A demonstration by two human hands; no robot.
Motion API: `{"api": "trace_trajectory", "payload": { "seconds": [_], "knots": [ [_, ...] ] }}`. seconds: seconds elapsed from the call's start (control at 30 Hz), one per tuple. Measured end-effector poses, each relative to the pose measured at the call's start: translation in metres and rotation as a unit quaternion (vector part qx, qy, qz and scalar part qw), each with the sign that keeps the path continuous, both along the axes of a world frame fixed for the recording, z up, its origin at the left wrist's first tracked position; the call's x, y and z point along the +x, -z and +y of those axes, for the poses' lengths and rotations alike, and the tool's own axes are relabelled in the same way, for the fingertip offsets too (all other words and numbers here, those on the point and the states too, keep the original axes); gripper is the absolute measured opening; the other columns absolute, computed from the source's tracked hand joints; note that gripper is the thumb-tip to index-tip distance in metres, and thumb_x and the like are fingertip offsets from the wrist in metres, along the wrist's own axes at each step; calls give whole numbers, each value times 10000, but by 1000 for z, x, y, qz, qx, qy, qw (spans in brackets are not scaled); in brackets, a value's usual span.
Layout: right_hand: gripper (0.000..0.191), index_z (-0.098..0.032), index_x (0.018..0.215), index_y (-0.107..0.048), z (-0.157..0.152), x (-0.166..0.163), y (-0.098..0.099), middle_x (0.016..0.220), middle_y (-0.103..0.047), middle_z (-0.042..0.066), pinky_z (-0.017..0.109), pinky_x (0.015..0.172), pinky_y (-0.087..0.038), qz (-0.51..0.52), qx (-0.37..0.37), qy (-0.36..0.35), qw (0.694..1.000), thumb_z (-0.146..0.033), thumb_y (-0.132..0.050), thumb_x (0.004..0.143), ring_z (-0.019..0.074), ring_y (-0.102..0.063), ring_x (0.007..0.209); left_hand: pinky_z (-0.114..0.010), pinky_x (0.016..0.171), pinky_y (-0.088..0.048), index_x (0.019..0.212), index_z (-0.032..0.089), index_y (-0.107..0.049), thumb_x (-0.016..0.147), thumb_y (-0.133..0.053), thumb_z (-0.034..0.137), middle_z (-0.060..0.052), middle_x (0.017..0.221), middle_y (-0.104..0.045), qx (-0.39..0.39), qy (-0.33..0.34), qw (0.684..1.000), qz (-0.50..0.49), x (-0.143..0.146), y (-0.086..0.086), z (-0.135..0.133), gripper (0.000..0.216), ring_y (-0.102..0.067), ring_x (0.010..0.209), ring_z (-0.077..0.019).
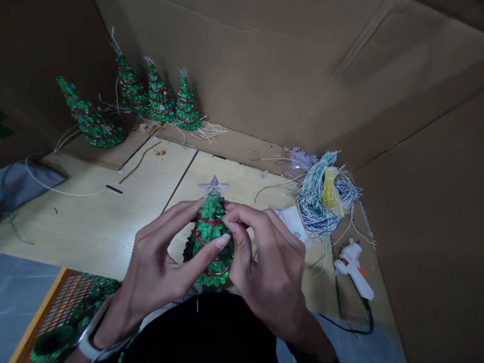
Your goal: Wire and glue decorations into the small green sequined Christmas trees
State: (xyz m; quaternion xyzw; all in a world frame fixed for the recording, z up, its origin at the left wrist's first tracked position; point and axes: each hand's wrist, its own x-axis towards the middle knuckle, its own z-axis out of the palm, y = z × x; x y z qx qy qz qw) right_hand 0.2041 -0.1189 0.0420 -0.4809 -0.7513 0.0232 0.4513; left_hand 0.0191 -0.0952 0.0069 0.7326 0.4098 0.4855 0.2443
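Observation:
A small green Christmas tree (214, 249) with red garland stands in front of my body, and a clear star (214, 186) sits on its tip. My left hand (164, 256) is wrapped round the tree from the left, its thumb across the front. At the tree's right side my right hand (267, 255) has thumb and index finger pinched together against the upper branches. Whatever lies between those fingertips is too small to make out. The far side of the tree and some of my left fingers are hidden.
Several similar trees, one a leaning tree (92, 121), stand by the cardboard wall (257, 61). On the right lie wire bundles (328, 196), clear purplish pieces (301, 158) and a white glue gun (354, 269) with a cable. An orange basket (30, 330) holds green trees at lower left.

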Motion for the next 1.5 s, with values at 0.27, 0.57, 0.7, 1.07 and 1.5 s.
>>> {"api": "trace_trajectory", "payload": {
  "seconds": [0.27, 0.57, 0.7, 1.07, 1.5],
  "knots": [
    [327, -160, 1330, -654, -3, 2, 0, 1216, -826, 47, 319, 971, -594, -46, -9, 6, 999, -14, -593, 1044, 174, -747, 1044, -382, 1086, -645, 1509, 276, -675, 938, -866, 265, -62, 1394, -782, 23, -8, 999, 23, 2, 2, 1, 602, -769, 1246, -255],
    [347, -160, 1355, -646, -4, 3, 0, 1220, -818, 45, 334, 955, -573, -71, -33, 24, 997, -20, -542, 1055, 187, -726, 1025, -376, 1091, -639, 1501, 285, -672, 946, -859, 264, -54, 1388, -778, 25, 3, 999, 37, 2, 1, 3, 585, -767, 1230, -247],
    [365, -156, 1368, -639, -3, 3, 2, 1235, -812, 52, 335, 943, -567, -79, -42, 25, 996, -26, -533, 1045, 192, -719, 1028, -361, 1078, -641, 1511, 296, -660, 951, -853, 263, -45, 1377, -780, 29, 4, 999, 45, 3, 2, 4, 593, -771, 1219, -243],
    [382, -173, 1383, -634, -3, 4, 7, 1229, -809, 50, 335, 923, -550, -103, -58, 41, 992, -44, -539, 1037, 202, -709, 1017, -392, 1077, -640, 1476, 259, -681, 964, -839, 292, -78, 1369, -774, 19, 14, 998, 57, 4, 2, 7, 537, -769, 1221, -265],
    [399, -199, 1399, -634, -3, 8, 13, 1248, -812, 63, 377, 948, -570, -113, -68, 42, 990, -41, -509, 1054, 225, -712, 1038, -412, 1038, -644, 1491, 264, -668, 956, -831, 256, -92, 1330, -773, 50, 15, 996, 67, 9, 4, 8, 559, -773, 1158, -266]
  ]
}}
